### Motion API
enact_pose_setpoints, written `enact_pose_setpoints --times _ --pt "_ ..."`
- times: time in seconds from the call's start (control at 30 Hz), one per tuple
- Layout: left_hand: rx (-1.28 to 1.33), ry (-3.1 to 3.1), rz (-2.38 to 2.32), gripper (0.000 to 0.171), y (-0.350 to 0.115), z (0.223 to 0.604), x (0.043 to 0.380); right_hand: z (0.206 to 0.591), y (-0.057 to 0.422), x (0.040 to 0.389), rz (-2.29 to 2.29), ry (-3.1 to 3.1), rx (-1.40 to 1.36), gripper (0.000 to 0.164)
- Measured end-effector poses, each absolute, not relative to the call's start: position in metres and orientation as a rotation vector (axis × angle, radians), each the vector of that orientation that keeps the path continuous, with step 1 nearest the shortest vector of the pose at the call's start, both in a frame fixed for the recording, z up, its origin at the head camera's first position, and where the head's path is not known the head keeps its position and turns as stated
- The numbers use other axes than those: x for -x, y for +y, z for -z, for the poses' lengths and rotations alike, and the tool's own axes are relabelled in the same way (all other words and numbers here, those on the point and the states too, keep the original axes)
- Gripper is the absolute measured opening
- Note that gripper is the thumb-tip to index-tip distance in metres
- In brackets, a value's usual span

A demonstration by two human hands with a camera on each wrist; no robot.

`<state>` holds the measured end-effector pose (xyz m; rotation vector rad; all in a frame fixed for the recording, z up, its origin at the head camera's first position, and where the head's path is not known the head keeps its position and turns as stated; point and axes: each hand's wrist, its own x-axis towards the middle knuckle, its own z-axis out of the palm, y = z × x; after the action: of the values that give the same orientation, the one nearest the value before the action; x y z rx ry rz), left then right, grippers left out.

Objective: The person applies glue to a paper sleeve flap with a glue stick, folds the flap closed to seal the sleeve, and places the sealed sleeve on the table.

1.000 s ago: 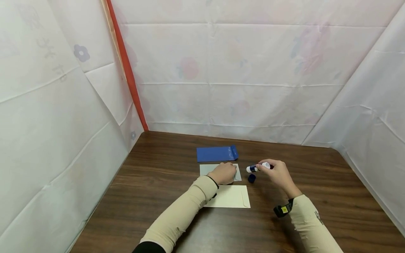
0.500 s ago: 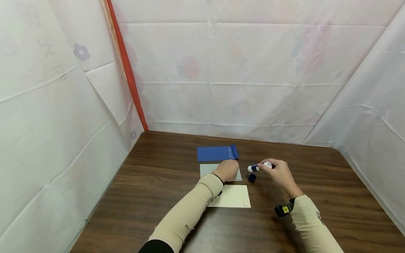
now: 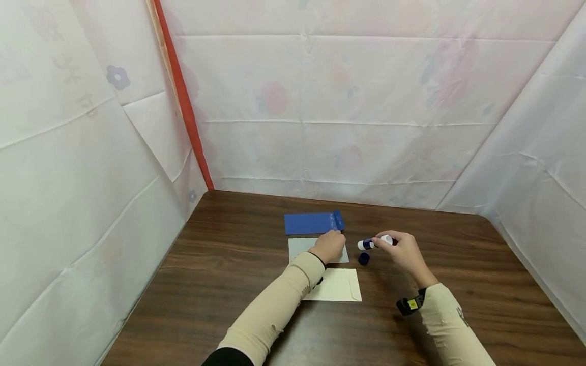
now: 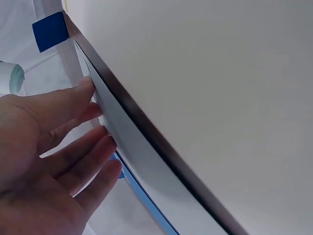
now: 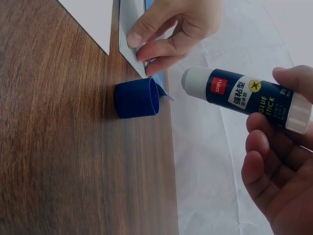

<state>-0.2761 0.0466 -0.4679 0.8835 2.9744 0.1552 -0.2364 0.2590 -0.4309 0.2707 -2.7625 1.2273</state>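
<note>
In the head view my left hand (image 3: 329,246) reaches over the right end of a pale grey envelope (image 3: 300,246). The left wrist view shows its fingers spread and lightly bent, fingertips touching that envelope's edge (image 4: 142,147). Whether the thumb pinches the paper there is unclear. My right hand (image 3: 405,253) grips a glue stick (image 5: 244,98) by its white base, thumb on one side and fingers on the other. The stick is uncapped and held above the table, its white end toward the left hand. Its dark blue cap (image 5: 137,99) stands below on the table.
Behind the grey envelope lies a blue envelope (image 3: 309,223) with its flap at the right end. A cream envelope (image 3: 336,285) lies in front, partly under my left forearm. White cloth (image 3: 366,101) hangs around the wooden table (image 3: 220,244).
My left hand has moved slightly right and away from me along the grey envelope, its wrist now higher over it. The right hand and glue stick have barely moved.
</note>
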Motion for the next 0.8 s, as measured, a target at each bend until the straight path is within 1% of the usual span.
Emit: enact_pose_setpoints --times 0.13,0.37,0.53,0.8 --pt "-0.869 2.985 -0.134 0.009 0.0458 0.4669 0.2754 0.4307 0.2603 0.236 -1.227 -2.765 -0.259 0.033" --pt "-0.862 3.008 -0.123 0.011 0.0447 0.4666 0.2738 0.4305 0.2607 0.2355 -1.243 -2.754 -0.268 0.032" --pt "-0.883 3.047 -0.082 0.007 0.0455 0.4673 0.2708 0.4318 0.2588 0.2343 -1.247 -2.744 -0.275 0.029" --pt "-0.943 3.101 0.013 0.016 0.047 0.4643 0.2677 0.432 0.2571 0.2369 -1.252 -2.747 -0.294 0.029"
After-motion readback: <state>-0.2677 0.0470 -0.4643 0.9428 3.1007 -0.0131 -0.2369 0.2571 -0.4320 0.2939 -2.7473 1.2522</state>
